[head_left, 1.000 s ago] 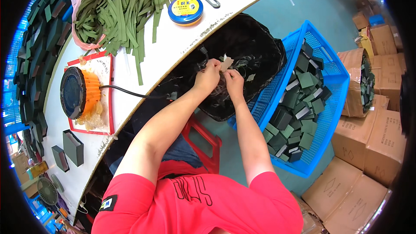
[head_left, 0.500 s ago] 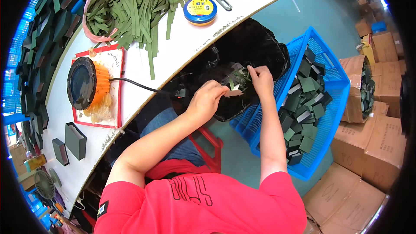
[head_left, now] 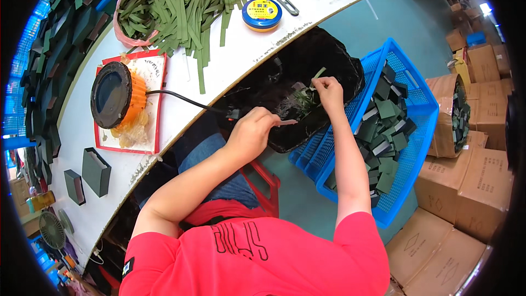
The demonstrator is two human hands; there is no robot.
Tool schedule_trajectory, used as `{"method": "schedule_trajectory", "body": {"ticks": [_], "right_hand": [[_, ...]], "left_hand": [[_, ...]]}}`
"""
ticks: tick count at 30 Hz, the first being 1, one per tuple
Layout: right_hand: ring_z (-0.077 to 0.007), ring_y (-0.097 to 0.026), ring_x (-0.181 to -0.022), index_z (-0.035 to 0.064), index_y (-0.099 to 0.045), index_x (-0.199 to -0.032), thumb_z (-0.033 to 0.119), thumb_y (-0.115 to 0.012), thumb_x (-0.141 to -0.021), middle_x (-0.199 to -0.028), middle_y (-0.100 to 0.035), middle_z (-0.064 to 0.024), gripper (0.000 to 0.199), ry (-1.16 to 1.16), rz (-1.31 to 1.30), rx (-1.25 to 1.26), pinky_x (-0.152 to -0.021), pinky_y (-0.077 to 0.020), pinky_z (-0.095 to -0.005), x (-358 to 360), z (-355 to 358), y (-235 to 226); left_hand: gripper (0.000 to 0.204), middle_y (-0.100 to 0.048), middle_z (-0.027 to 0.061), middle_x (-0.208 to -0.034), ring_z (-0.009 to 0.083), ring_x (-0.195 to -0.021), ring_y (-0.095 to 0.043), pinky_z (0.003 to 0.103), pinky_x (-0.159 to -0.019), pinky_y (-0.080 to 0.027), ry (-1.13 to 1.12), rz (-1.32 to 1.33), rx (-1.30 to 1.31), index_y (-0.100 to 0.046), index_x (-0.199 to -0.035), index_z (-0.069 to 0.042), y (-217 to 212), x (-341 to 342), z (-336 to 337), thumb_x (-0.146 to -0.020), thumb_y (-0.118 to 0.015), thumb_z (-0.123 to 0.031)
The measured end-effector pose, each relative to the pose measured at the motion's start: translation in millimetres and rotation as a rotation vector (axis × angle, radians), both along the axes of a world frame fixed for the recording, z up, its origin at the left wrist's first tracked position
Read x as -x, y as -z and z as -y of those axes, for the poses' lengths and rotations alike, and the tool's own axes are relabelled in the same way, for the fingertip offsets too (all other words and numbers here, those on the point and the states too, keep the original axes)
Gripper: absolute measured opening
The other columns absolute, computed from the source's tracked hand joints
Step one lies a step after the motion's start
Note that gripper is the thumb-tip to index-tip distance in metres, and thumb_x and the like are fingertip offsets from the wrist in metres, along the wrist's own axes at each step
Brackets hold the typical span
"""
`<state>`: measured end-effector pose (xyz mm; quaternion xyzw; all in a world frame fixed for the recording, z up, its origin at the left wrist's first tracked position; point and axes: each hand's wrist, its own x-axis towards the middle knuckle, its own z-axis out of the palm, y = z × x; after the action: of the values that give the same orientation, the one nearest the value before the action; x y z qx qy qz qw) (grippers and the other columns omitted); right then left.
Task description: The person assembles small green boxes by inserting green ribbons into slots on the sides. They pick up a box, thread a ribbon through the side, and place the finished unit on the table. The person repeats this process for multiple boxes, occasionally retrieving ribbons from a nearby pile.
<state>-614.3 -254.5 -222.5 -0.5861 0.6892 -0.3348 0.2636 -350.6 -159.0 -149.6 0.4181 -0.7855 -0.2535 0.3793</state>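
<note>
Currently LH [head_left: 250, 134]: 1 scrap [head_left: 287, 123]; RH [head_left: 331, 95]: 1 strip [head_left: 319, 72].

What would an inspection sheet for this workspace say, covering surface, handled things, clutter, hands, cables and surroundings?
Surface: white table, worn along its near edge.
Handled things: pale scrap and thin green strip, over an open black bag holding shreds.
Clutter: green ribbons, snips, blue-lidded tin, two dark green boxes.
Hands: left hand pinches the scrap; right hand the strip.
Cables: black cord from orange pot past the table edge.
Surroundings: blue crate of green pieces, cardboard cartons, red stool.
</note>
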Motion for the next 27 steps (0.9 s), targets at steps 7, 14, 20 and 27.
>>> {"method": "schedule_trajectory", "body": {"ticks": [7, 14, 20, 27], "right_hand": [[-0.036, -0.067, -0.078, 0.0081, -0.07, -0.086, 0.024, -0.06, -0.095, -0.09, -0.067, -0.0139, 0.021, -0.266, -0.604, 0.108, -0.069, -0.0538, -0.047, -7.5, -2.4, 27.8], [-0.0278, -0.067, -0.08, 0.0024, -0.073, -0.093, 0.026, -0.071, -0.089, -0.089, -0.07, -0.0142, 0.024, -0.248, -0.092, -0.042, -0.074, -0.052, -0.0355, -40.9, -17.0, -52.8], [-0.006, -0.056, -0.076, -0.0005, -0.073, -0.099, 0.009, -0.075, -0.085, -0.095, -0.068, -0.0015, 0.017, -0.59, 0.469, -0.305, -0.069, -0.0461, -0.023, -99.3, -88.4, -152.4], [0.0007, -0.042, -0.063, -0.0005, -0.071, -0.093, 0.005, -0.076, -0.085, -0.075, -0.062, 0.0047, 0.011, -0.612, 0.594, -0.421, -0.055, -0.0331, -0.0193, -164.0, -128.9, -198.6]], "left_hand": [[0.019, -0.066, 0.003, -0.085, 0.0094, -0.074, -0.061, 0.025, -0.068, -0.05, -0.202, -0.38, -0.699, -0.067, -0.111, 0.002, -12.1, -22.8, -32.2, -0.092, -0.067, -0.001], [0.014, -0.065, 0.0004, -0.087, 0.0053, -0.076, -0.06, 0.021, -0.069, -0.05, -0.216, -0.672, -0.898, -0.065, -0.108, 0.001, -46.6, -49.3, -55.0, -0.096, -0.066, -0.005], [0.013, -0.062, 0.0015, -0.083, 0.0071, -0.078, -0.062, 0.021, -0.068, -0.05, -0.186, -0.396, -0.597, -0.069, -0.103, 0.0, -83.8, -84.2, -79.7, -0.091, -0.07, -0.003], [0.017, -0.067, 0.0087, -0.087, 0.0159, -0.079, -0.067, 0.029, -0.068, -0.053, -0.167, -0.342, -0.331, -0.07, -0.102, -0.002, -118.9, -133.0, -101.5, -0.086, -0.072, 0.001]]}}
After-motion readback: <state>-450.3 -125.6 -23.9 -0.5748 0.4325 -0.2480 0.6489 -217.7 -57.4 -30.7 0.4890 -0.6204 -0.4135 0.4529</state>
